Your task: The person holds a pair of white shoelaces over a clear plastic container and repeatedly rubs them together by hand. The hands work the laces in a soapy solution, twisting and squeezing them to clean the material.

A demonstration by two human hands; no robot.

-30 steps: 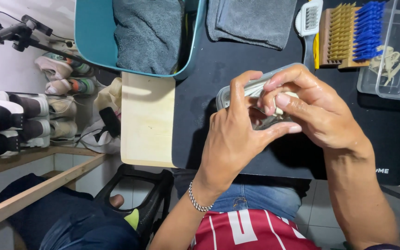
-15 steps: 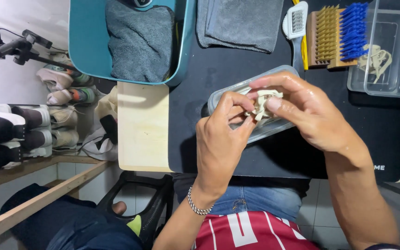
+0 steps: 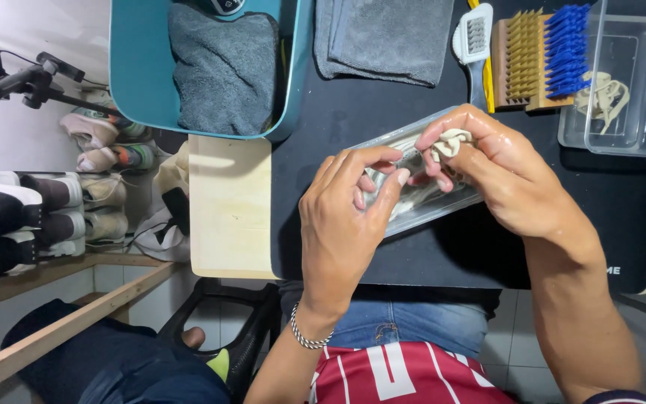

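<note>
Here the right hand (image 3: 510, 183) pinches a wet, bunched shoelace (image 3: 451, 141) over the clear tray (image 3: 420, 206) (long axis slanting up-right); the left hand (image 3: 345, 217), fingertips closing, grips the lace's lower end.

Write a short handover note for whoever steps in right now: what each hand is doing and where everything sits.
Right hand: wet, pinching a bunched beige shoelace over the clear tray.
Left hand: fingers at the same lace, over the tray.
Both hands are above the black mat.
Nearby: brushes and a clear box holding more laces at the far right; folded grey cloth at the far edge; teal tub with a grey towel at the left.
Done: the lace looks wet.
Left: cannot tell how clean it is.
</note>
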